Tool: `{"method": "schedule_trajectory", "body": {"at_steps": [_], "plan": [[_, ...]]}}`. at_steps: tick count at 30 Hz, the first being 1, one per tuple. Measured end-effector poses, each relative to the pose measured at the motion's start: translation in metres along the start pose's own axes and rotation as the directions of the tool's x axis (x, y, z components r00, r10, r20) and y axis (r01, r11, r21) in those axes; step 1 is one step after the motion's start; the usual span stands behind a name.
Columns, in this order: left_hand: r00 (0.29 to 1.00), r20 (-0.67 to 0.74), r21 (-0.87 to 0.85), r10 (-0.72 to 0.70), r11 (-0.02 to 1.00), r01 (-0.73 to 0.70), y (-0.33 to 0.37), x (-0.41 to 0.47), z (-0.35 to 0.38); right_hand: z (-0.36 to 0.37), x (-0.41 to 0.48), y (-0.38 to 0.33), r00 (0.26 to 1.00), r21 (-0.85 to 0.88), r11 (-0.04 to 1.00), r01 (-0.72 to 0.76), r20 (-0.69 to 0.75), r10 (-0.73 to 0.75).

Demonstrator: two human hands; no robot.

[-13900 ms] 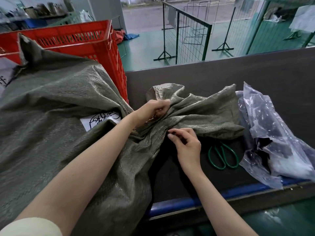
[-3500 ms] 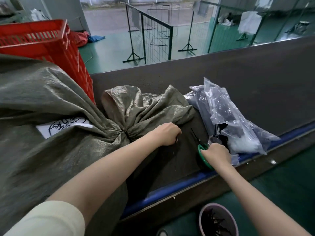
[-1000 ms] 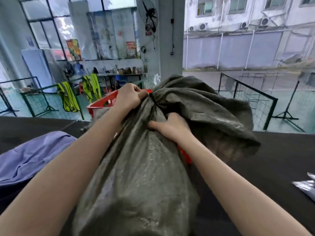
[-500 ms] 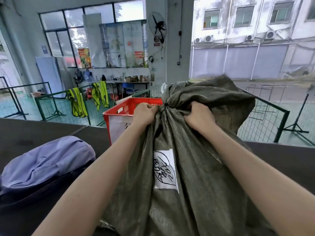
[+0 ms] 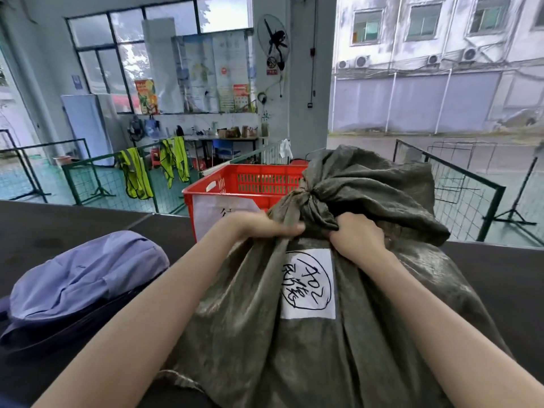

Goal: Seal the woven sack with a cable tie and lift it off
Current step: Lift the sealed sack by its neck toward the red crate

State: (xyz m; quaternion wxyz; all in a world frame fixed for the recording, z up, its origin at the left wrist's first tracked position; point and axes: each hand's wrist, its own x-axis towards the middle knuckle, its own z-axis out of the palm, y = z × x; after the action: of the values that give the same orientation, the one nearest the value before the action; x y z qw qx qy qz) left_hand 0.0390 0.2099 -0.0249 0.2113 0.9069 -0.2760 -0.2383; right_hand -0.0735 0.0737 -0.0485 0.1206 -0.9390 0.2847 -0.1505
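The grey-green woven sack [image 5: 294, 348] stands upright in front of me, full, with a white handwritten label [image 5: 307, 284] on its front. Its mouth is gathered into a tight neck [image 5: 306, 194], and the loose top fabric flops over to the right. The cable tie itself is too small to make out at the neck. My left hand [image 5: 259, 226] grips the bunched fabric just below the neck on the left. My right hand [image 5: 357, 238] is clenched on the fabric on the right side.
A red plastic crate [image 5: 244, 187] with a paper sheet on its front stands right behind the sack. A lilac-blue bag [image 5: 82, 278] lies on the dark belt [image 5: 500, 275] at the left. Green wire fence panels [image 5: 459, 189] stand beyond.
The sack has dropped a little lower in view and turned its label more to the front. Both hands have slid from the neck to the fabric just beneath it.
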Motion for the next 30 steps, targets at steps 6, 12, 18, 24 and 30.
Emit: {"method": "schedule_trajectory", "body": {"at_steps": [6,12,18,24,30], "plan": [[0.952,-0.305,0.373,0.021,0.923,0.099,-0.015,0.003,0.050,-0.004,0.004,0.002,0.997,0.002,1.000,0.005,-0.075,-0.005],[0.809,-0.582,0.134,0.080,0.991,-0.001,-0.024,0.001,0.060,-0.009,-0.024,0.006,0.912,0.135,0.983,0.127,0.375,-0.169],[0.728,-0.679,-0.024,0.098,0.987,-0.156,-0.011,-0.010,0.046,0.004,-0.034,-0.007,0.990,-0.084,0.987,0.136,-0.028,-0.138],[0.674,-0.713,-0.015,0.192,0.957,-0.289,0.022,-0.027,0.023,-0.014,-0.023,-0.004,0.950,0.025,0.997,0.079,-0.306,-0.067],[0.677,-0.611,0.134,0.411,0.896,-0.424,0.061,-0.066,-0.052,-0.059,-0.015,-0.020,0.783,0.332,0.918,0.215,-0.621,0.042]]}}
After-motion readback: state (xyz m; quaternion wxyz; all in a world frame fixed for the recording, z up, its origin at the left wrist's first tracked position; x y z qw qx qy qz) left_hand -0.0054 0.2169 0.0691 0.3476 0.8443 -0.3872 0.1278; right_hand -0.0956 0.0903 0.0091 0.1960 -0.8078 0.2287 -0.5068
